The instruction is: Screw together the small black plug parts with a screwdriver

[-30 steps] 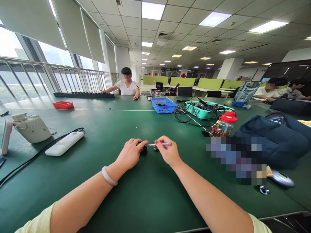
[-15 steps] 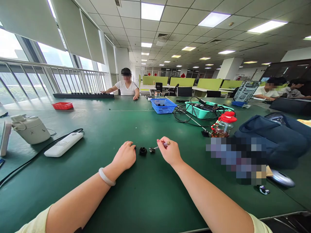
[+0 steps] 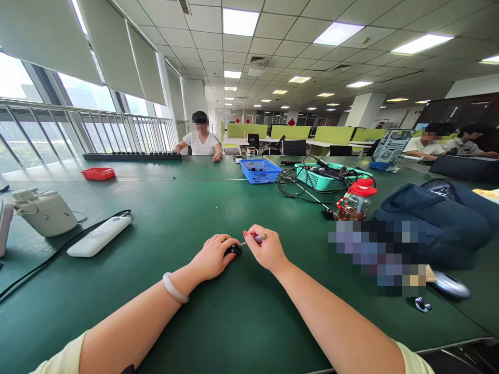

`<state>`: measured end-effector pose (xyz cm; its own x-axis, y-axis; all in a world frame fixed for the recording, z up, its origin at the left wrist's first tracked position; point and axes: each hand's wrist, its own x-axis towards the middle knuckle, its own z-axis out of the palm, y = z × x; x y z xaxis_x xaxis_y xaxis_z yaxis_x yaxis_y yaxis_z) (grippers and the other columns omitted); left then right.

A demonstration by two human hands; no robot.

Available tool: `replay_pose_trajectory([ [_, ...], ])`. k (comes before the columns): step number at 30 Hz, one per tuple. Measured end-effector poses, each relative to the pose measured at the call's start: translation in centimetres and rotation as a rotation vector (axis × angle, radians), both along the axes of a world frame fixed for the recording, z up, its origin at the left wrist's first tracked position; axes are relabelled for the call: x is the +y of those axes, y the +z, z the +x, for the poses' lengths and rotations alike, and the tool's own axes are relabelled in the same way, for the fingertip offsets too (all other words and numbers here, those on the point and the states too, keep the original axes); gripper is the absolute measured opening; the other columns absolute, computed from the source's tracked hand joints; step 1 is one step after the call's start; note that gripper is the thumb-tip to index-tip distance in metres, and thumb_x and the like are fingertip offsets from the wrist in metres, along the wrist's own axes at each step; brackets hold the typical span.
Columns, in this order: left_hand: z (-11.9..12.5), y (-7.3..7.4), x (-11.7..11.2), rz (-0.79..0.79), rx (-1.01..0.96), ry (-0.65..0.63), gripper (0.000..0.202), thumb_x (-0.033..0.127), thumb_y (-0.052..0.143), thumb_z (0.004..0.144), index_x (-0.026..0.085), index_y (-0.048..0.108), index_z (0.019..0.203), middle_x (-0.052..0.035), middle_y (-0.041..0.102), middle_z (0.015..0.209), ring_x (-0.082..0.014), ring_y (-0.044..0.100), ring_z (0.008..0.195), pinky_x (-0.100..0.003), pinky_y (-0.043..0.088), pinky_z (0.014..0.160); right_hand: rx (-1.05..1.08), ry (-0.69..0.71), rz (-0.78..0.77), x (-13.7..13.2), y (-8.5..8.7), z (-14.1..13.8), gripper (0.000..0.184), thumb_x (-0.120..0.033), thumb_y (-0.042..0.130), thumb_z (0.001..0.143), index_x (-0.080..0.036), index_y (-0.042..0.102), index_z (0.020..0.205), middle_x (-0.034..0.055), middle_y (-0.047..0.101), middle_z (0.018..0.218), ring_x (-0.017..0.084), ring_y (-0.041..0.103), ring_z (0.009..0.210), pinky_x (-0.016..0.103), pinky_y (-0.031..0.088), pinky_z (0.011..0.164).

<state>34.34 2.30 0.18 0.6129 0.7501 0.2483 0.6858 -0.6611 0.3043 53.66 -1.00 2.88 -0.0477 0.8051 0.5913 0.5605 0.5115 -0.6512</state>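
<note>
My left hand (image 3: pixel 213 255) rests on the green table (image 3: pixel 202 208), its fingers closed on a small black part (image 3: pixel 234 250). My right hand (image 3: pixel 266 249) pinches a thin pink-handled tool (image 3: pixel 255 239), whose tip points left at that black part. The two hands nearly touch over the part. A pale bangle (image 3: pixel 174 287) circles my left wrist.
A white power strip (image 3: pixel 99 236) with a black cable and a white kettle-like appliance (image 3: pixel 43 212) lie left. A blue basket (image 3: pixel 260 170), a teal basket (image 3: pixel 325 178) of cables, a red-lidded jar (image 3: pixel 356 199) and a dark bag (image 3: pixel 432 221) stand right. People sit at the far end.
My left hand, half a second ago resting away from the black part, has moved back onto it and closed round it. My right hand has brought the tool tip in against the part.
</note>
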Motion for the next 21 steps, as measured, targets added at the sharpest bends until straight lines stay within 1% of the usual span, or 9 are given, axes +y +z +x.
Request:
replay_pose_trajectory([
  [3, 0.0, 0.1, 0.1, 0.014, -0.011, 0.01, 0.026, 0.034, 0.051, 0.091, 0.026, 0.059, 0.115, -0.0059, 0.064, 0.116, -0.0246, 0.054, 0.109, -0.046, 0.045, 0.099, -0.01, -0.01, 0.022, 0.0, -0.1, 0.1, 0.035, -0.043, 0.047, 0.09, -0.023, 0.048, 0.062, -0.0041, 0.046, 0.051, 0.012, 0.039, 0.048, 0.024, 0.033, 0.052],
  [8, 0.0, 0.2, 0.0, 0.029, 0.004, 0.019, 0.023, 0.033, 0.048, 0.093, 0.025, 0.057, 0.112, -0.0054, 0.064, 0.11, -0.0238, 0.053, 0.1, -0.044, 0.046, 0.094, 0.004, -0.021, 0.046, 0.3, -0.2, 0.3, 0.036, -0.043, 0.047, 0.091, -0.023, 0.049, 0.062, -0.0044, 0.046, 0.051, 0.011, 0.039, 0.048, 0.023, 0.033, 0.052],
  [12, 0.2, 0.4, -0.2, 0.025, 0.014, 0.031, 0.023, 0.033, 0.047, 0.094, 0.026, 0.058, 0.113, -0.0049, 0.064, 0.108, -0.023, 0.054, 0.098, -0.042, 0.045, 0.093, 0.012, -0.037, 0.052, 0.6, -0.4, 0.7, 0.036, -0.043, 0.047, 0.091, -0.022, 0.049, 0.062, -0.0043, 0.047, 0.051, 0.012, 0.04, 0.048, 0.024, 0.033, 0.052],
  [15, -0.2, 0.8, -0.4, -0.002, 0.027, 0.052, 0.023, 0.032, 0.046, 0.093, 0.026, 0.058, 0.113, -0.005, 0.064, 0.107, -0.0227, 0.054, 0.098, -0.042, 0.046, 0.092, 0.021, -0.044, 0.059, 0.8, -0.6, 1.0, 0.038, -0.045, 0.046, 0.091, -0.022, 0.05, 0.061, -0.0041, 0.047, 0.05, 0.012, 0.041, 0.048, 0.024, 0.033, 0.051],
  [18, -1.9, 1.1, -1.0, -0.03, 0.041, 0.069, 0.024, 0.033, 0.046, 0.093, 0.027, 0.058, 0.113, -0.0049, 0.065, 0.108, -0.0227, 0.054, 0.099, -0.042, 0.045, 0.093, 0.032, -0.043, 0.059, 1.0, -0.7, 1.1, 0.038, -0.046, 0.046, 0.091, -0.022, 0.049, 0.061, -0.0041, 0.046, 0.05, 0.012, 0.041, 0.047, 0.023, 0.032, 0.051],
  [21, -5.6, 1.1, -1.7, -0.036, 0.036, 0.092, 0.026, 0.037, 0.043, 0.094, 0.027, 0.058, 0.113, -0.0042, 0.065, 0.109, -0.0218, 0.056, 0.099, -0.04, 0.046, 0.094, 0.039, -0.031, 0.054, 0.9, -0.7, 1.1, 0.038, -0.046, 0.047, 0.091, -0.023, 0.048, 0.061, -0.004, 0.046, 0.051, 0.012, 0.041, 0.048, 0.023, 0.032, 0.051],
])
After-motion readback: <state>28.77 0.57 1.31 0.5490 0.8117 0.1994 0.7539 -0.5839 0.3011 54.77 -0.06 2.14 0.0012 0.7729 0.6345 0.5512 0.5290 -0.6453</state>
